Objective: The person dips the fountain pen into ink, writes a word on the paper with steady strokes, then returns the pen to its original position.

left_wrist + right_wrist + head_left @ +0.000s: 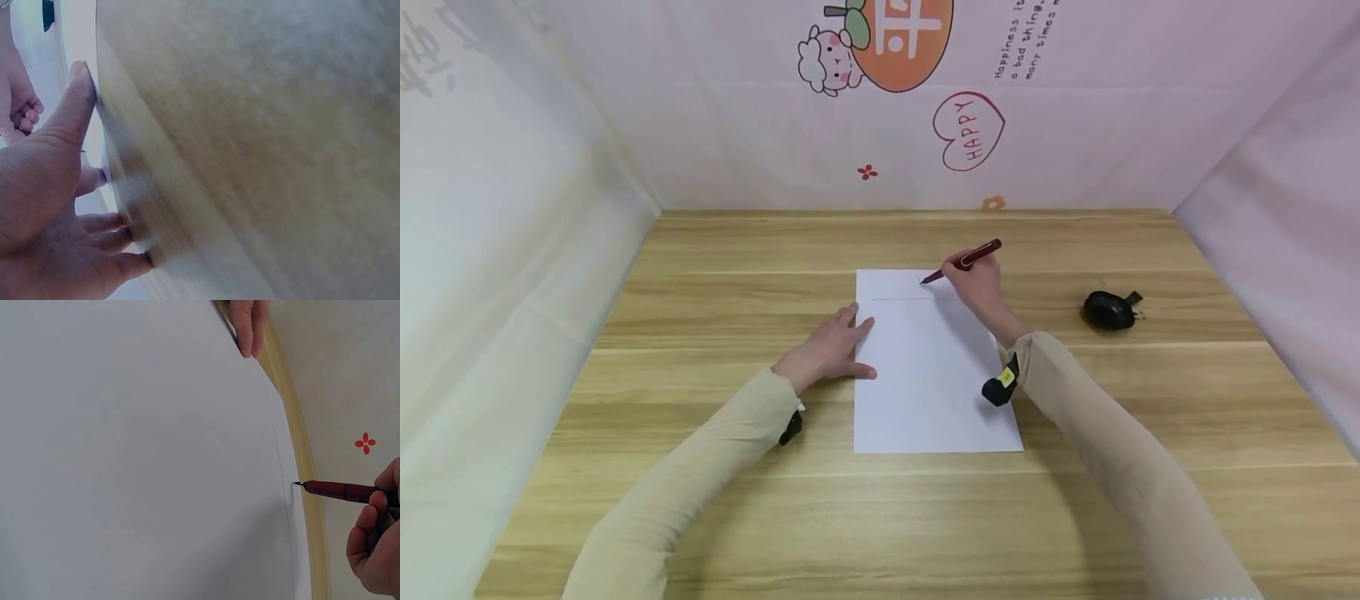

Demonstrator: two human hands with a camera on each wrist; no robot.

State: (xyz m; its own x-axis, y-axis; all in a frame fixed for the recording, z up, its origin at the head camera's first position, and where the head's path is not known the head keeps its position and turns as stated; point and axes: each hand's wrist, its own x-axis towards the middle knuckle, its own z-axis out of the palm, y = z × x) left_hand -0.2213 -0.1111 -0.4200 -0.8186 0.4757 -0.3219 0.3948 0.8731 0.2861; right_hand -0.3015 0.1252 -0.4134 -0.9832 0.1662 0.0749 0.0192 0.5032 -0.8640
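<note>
A white sheet of paper (925, 392) lies on the wooden table, with one thin line drawn across it near its far edge. My right hand (979, 282) pinches a dark red fountain pen (337, 490). The nib meets the paper just beyond the line, where a short faint mark shows. Spread out, my left hand (831, 346) rests over the sheet's left edge, its thumb and fingertips touching the paper. In the left wrist view the fingers of the left hand (56, 206) are extended along that edge.
A black rounded object (1109, 310) with a short tab sits on the table (760, 517) at the right. Behind the table hangs a white printed cloth (737, 142), and pale cloth walls stand on both sides. Each wrist carries a small black camera (997, 392).
</note>
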